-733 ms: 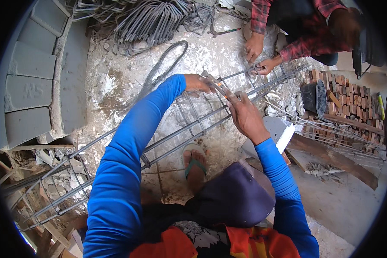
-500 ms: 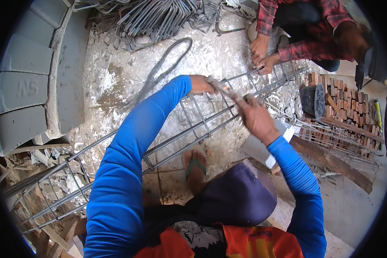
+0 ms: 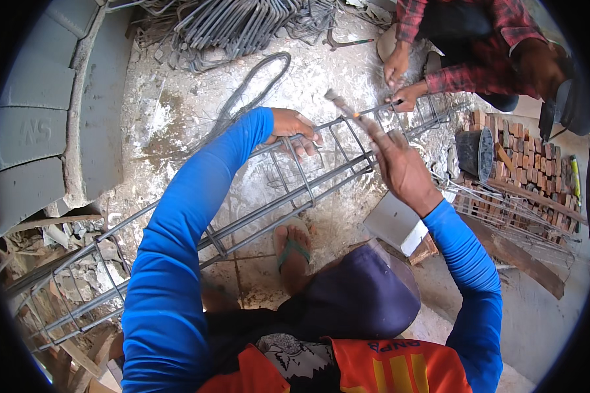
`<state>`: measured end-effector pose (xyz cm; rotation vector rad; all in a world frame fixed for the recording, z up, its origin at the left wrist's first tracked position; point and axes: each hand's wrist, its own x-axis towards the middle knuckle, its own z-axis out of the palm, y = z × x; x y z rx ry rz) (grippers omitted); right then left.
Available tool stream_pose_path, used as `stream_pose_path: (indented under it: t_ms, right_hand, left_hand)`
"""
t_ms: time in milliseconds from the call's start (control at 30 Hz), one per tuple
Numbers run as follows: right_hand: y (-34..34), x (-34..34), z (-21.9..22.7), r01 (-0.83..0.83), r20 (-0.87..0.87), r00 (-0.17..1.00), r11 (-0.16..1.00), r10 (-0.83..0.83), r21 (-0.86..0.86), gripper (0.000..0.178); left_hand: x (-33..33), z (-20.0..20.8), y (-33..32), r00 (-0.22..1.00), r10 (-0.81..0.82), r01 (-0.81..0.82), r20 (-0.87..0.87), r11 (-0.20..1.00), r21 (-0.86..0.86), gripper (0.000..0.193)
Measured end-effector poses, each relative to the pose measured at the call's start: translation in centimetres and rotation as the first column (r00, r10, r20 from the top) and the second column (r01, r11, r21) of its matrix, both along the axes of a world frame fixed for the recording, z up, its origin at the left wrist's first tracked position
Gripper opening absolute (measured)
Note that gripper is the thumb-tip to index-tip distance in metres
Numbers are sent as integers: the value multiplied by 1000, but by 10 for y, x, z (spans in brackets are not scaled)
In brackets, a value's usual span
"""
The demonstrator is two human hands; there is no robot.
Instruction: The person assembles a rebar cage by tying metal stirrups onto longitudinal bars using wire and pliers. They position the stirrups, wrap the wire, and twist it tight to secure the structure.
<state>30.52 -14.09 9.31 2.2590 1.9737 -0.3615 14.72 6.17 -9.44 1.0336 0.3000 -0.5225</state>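
Observation:
A long rebar cage [image 3: 255, 215], made of grey rods with square stirrups, runs diagonally from lower left to upper right in front of me. My left hand [image 3: 294, 128] is closed around its upper rod beside a stirrup, fingertips curled underneath. Above the cage, to the right of that grip, my right hand [image 3: 400, 164] is wrapped round a worn metal hand tool [image 3: 341, 105] with an orange spot. The tool's end points up and left, clear of the rods; blur hides its exact kind. A co-worker's hands [image 3: 408, 97] are at the cage's far right end.
Bent stirrups [image 3: 239, 26] lie piled at the back, near a loop of thin wire [image 3: 252, 82] and another hand tool [image 3: 347, 43]. On the right are a dark bucket [image 3: 475, 154], stacked bricks [image 3: 528, 157] and a wooden plank [image 3: 514, 255]. Grey blocks [image 3: 33, 137] form a wall on the left.
My right hand has moved right and slightly down, lifting the tool away from my left hand. My left hand has shifted slightly left and now grips the upper rod.

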Motion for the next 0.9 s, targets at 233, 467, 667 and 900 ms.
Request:
stream_pose_path:
  t_ms: [233, 467, 667, 900]
  right_hand:
    - [-18, 17, -8, 0, 106, 994, 992, 14, -127, 53]
    - [-8, 16, 4, 21, 148, 989, 979, 9, -201, 57]
    - [-10, 48, 6, 42, 291, 955, 951, 52, -307, 60]
    - [-2, 13, 13, -421, 153, 840, 803, 521, -422, 56]
  left_hand:
    - [8, -2, 6, 997, -6, -2, 81, 996, 94, 40]
    - [7, -4, 2, 996, -19, 8, 90, 992, 123, 42]
    - [6, 2, -5, 989, -43, 18, 143, 985, 173, 38]
    - [2, 5, -2, 999, 47, -45, -10, 993, 109, 40]
